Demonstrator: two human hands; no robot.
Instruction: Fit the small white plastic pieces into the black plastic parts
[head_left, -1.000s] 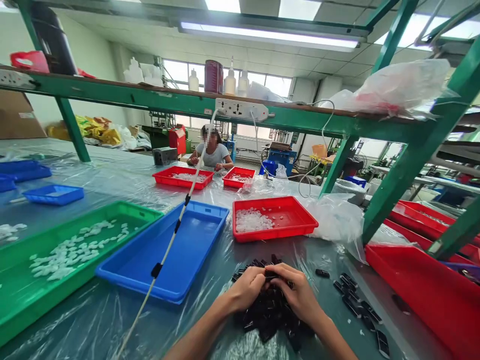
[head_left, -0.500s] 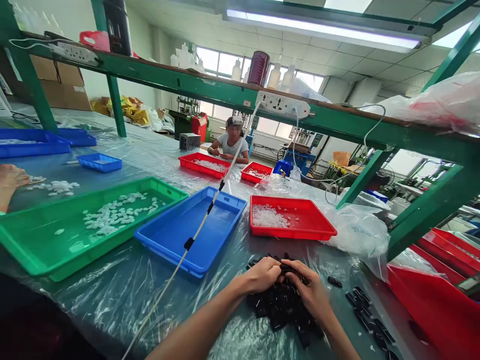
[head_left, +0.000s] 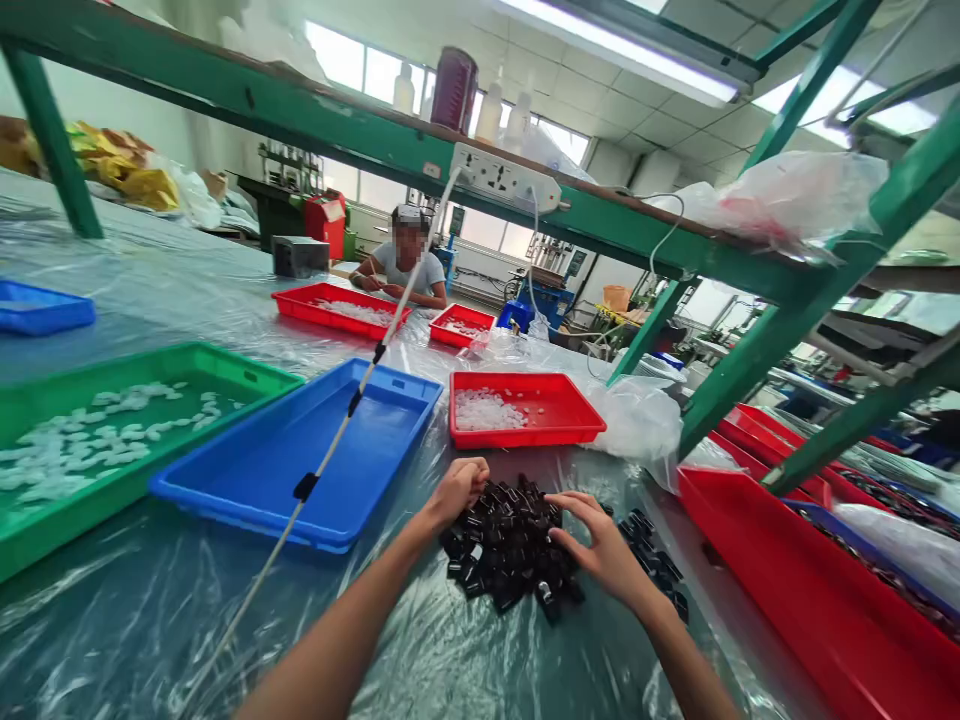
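A heap of small shiny black pieces (head_left: 510, 545) lies on the plastic-covered table in front of me. At its upper left edge, my left hand (head_left: 459, 490) is closed, fingers curled in against the thumb. Whatever those fingers hold, if anything, is hidden. My right hand (head_left: 596, 545) reaches over the heap's right side with thumb and fingers apart, fingertips close to the pieces. I see nothing gripped in it. More loose black pieces (head_left: 651, 550) lie to the right, partly behind my right hand.
Beyond the heap stands a red tray (head_left: 562, 432) with small white pieces. Leftward are a blue tray (head_left: 300, 490) and a green tray (head_left: 247, 375) with white pieces. A cord (head_left: 330, 445) slants across the blue tray. Large red bins (head_left: 780, 580) flank the right; a co-worker (head_left: 409, 265) sits opposite.
My hands have moved apart from each other above the heap; the right one has opened. My view has turned to the right, so the trays appear farther left.
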